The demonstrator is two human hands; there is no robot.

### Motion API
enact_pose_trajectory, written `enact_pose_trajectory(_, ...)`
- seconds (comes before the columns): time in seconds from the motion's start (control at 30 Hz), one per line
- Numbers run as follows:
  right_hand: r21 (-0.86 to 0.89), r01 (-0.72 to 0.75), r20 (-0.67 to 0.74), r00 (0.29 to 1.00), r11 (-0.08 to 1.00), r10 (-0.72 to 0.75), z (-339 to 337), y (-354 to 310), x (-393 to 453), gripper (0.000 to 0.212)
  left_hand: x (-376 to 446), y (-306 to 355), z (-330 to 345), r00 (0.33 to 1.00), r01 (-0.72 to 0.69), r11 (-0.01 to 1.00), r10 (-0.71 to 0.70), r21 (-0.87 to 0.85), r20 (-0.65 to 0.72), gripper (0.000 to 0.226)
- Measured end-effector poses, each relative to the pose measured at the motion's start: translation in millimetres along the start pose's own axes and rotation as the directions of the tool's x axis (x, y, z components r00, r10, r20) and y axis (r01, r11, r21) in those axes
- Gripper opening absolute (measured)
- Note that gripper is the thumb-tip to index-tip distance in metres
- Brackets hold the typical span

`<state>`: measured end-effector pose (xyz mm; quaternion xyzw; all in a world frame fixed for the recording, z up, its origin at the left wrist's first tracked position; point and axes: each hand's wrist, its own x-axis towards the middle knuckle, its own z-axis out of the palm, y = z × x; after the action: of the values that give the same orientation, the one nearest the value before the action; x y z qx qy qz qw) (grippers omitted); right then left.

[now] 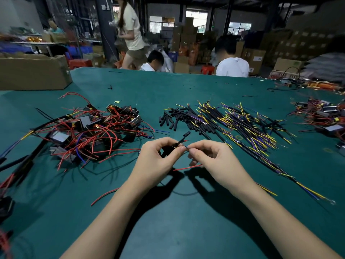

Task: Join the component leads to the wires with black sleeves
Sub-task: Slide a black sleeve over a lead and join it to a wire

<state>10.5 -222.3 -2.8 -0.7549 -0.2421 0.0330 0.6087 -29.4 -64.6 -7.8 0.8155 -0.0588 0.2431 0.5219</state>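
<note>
Pinching a black sleeve (182, 140) at centre frame, our left hand (158, 157) meets our right hand (211, 157), whose fingertips nip a thin blue wire (185, 146) beside it (a red lead (186, 167) trails below). Components (87, 131) tangled in red wire heap at left; loose sleeves (173, 119) and yellow-and-purple wires (242, 126) spread at upper right on the green table (186, 221).

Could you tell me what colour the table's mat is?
Dark teal green mat, seen best in the head view.
</note>
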Motion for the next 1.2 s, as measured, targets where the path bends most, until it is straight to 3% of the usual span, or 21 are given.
enact_pose_trajectory(0.53,0.262,-0.141,0.007,0.990,0.955,0.144,2.1,-2.9,0.0,0.012,-2.4,7.3,-1.2,0.996,-0.039,0.999,0.039,-0.008,0.083,0.019)
enact_pose_trajectory(0.77,0.210,-0.108,-0.024,0.993,0.972,0.116,3.9,-5.2,-0.4,0.013,-3.7,4.9,0.9,0.994,-0.058,0.998,0.059,-0.010,0.089,0.015)
enact_pose_trajectory(0.97,0.178,-0.105,-0.047,0.992,0.978,0.115,-6.6,-7.2,1.1,0.016,-0.4,4.3,-1.2,0.996,0.078,0.973,-0.064,-0.219,0.069,0.010)
enact_pose_trajectory(1.2,0.246,-0.124,-0.046,0.989,0.961,0.139,-8.5,-7.6,2.0,0.015,0.1,3.6,0.4,0.998,0.014,0.998,-0.010,-0.067,0.057,0.013)
